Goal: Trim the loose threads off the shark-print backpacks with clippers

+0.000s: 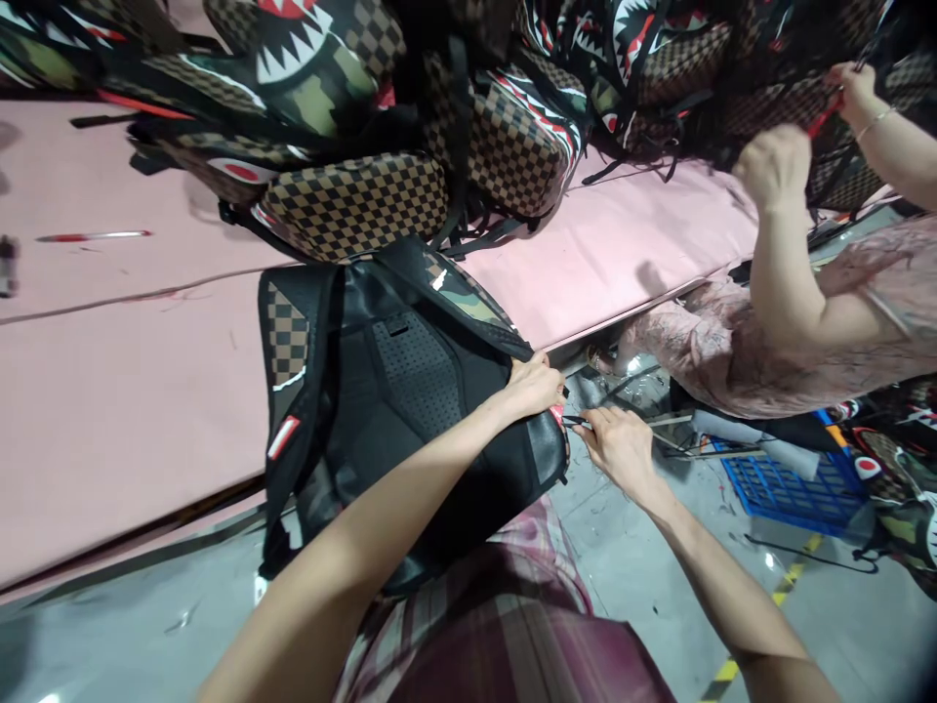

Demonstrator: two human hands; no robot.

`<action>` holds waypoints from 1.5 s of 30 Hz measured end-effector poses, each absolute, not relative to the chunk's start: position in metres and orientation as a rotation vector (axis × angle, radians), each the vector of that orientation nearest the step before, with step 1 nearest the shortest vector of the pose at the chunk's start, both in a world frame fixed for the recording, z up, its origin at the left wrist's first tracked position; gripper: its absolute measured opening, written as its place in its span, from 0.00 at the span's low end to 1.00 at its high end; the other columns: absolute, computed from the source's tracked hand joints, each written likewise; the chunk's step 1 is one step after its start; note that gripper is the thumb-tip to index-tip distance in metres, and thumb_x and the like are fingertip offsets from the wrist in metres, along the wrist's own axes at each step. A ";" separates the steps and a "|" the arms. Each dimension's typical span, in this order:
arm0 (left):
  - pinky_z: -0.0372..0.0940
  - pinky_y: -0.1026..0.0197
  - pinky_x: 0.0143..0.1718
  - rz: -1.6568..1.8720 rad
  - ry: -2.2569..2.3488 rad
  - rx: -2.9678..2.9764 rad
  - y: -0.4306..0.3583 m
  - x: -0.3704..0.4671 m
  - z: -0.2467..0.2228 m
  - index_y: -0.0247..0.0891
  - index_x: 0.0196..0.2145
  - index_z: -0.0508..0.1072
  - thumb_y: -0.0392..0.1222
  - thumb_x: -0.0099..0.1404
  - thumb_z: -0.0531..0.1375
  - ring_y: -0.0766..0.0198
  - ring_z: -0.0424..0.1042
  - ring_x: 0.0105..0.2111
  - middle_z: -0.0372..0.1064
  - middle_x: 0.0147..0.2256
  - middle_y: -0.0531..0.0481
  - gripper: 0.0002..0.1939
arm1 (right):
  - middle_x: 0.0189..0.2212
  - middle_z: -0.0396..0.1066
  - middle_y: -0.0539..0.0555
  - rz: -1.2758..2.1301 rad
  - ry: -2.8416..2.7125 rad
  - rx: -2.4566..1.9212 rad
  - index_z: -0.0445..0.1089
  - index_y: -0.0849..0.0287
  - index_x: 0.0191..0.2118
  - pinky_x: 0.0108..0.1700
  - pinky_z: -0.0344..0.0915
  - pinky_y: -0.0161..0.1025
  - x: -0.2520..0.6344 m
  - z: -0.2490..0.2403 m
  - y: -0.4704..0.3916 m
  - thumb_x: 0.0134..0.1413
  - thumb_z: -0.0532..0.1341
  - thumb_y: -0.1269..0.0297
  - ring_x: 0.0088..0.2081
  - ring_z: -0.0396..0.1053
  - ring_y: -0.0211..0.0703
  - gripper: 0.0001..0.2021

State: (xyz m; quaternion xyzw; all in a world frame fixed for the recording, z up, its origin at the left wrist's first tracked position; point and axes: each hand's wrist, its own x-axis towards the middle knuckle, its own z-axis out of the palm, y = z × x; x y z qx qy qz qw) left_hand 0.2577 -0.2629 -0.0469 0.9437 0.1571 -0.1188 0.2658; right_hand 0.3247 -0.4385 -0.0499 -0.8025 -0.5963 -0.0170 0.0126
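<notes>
A black backpack (351,391) with checkered and camouflage side panels lies back side up, partly on the pink table and partly over its front edge. My left hand (536,387) is closed on the backpack's right edge, beside a small red piece (557,414). Just to the right, my right hand (619,447) has its fingers pinched on a thin black strip or tool at that same edge; its exact shape cannot be made out.
More checkered, shark-face backpacks (358,205) are piled along the back of the pink table (132,391). A pen (95,236) lies at the left. Another person's hands (780,166) work at the right. A blue crate (797,488) stands on the floor.
</notes>
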 end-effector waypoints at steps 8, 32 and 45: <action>0.58 0.43 0.44 -0.320 0.416 2.545 -0.264 0.257 -0.049 0.38 0.32 0.74 0.45 0.58 0.55 0.52 0.55 0.49 0.66 0.34 0.42 0.10 | 0.27 0.71 0.53 0.017 -2.077 -2.335 0.70 0.58 0.33 0.35 0.44 0.41 0.344 -0.044 -0.428 0.60 0.53 0.59 0.31 0.62 0.41 0.12; 0.58 0.47 0.42 -0.302 0.461 2.547 -0.265 0.256 -0.051 0.40 0.30 0.74 0.44 0.57 0.56 0.54 0.55 0.49 0.67 0.34 0.44 0.08 | 0.27 0.71 0.57 0.060 -2.062 -2.558 0.69 0.61 0.30 0.36 0.43 0.42 0.317 -0.031 -0.415 0.58 0.52 0.68 0.32 0.62 0.44 0.11; 0.58 0.49 0.42 -0.303 0.476 2.516 -0.265 0.254 -0.049 0.40 0.31 0.74 0.45 0.57 0.56 0.53 0.55 0.49 0.66 0.36 0.44 0.10 | 0.26 0.71 0.51 0.972 -1.255 -1.816 0.71 0.61 0.31 0.34 0.58 0.36 0.366 -0.112 -0.424 0.51 0.57 0.50 0.29 0.66 0.40 0.17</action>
